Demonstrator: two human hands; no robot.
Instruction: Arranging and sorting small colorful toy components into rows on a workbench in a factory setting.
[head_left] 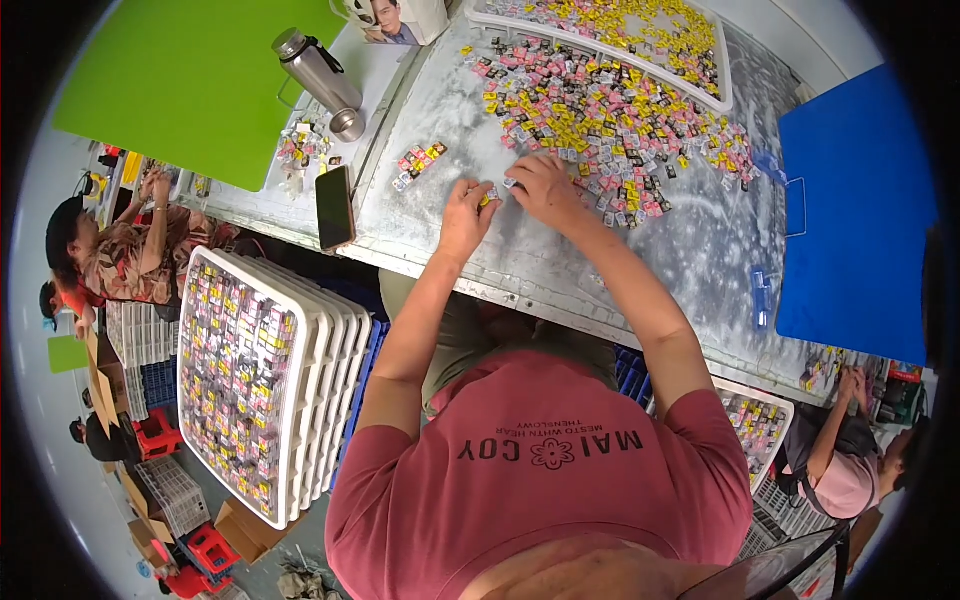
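While left hand (468,212) and right hand (548,190) pinch tiny blocks (489,197) near the block pile (600,118), slack fingers could drop one.

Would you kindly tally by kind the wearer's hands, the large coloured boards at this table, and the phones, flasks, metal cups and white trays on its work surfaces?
Hands: 2 (left hand, right hand)
Boards: 2 (green board, blue board)
Phone: 1
Flask: 1
Metal cup: 1
White tray: 1
Total: 8
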